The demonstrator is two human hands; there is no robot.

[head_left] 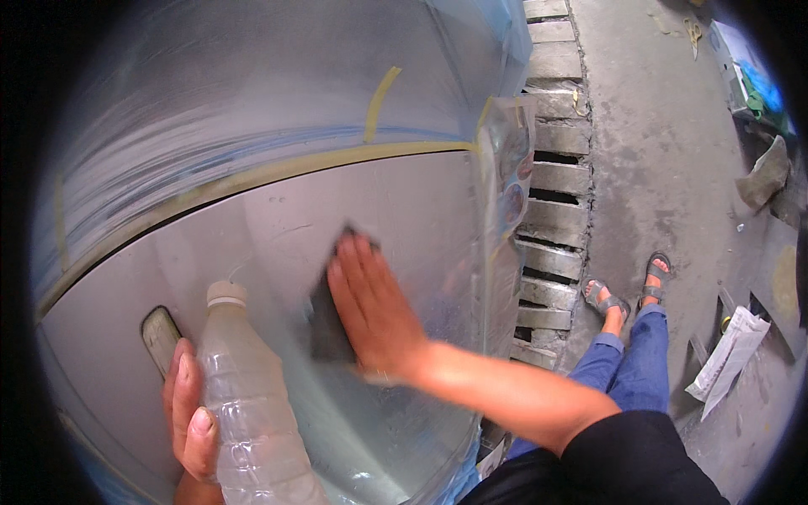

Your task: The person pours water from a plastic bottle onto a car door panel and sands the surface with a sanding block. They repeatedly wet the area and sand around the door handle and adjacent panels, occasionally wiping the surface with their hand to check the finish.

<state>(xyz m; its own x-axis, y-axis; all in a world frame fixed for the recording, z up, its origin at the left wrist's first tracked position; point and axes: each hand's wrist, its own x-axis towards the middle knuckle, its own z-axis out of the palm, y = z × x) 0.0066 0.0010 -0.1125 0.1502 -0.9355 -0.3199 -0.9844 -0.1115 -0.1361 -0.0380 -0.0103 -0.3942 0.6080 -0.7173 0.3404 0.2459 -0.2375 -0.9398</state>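
My right hand (374,311) lies with its fingers together on a dark sheet of sandpaper (326,328), holding it flat against a wet, light grey car panel (286,210). The sheet shows along the hand's left side and past the fingertips. At the lower left, my left hand (194,412) holds a clear, ribbed plastic bottle (252,396) with a whitish cap. The bottle tilts and its cap points up. Its body hides part of that hand. Beside the left fingers is an oblong recess (160,337) in the panel.
Clear plastic sheeting (252,67) covers the area above the panel, edged with yellow masking tape (337,158). A slatted floor drain (551,177) runs to the right. On the concrete floor lie scissors (693,35), a white packet (730,358) and a box (730,63) holding blue and green items.
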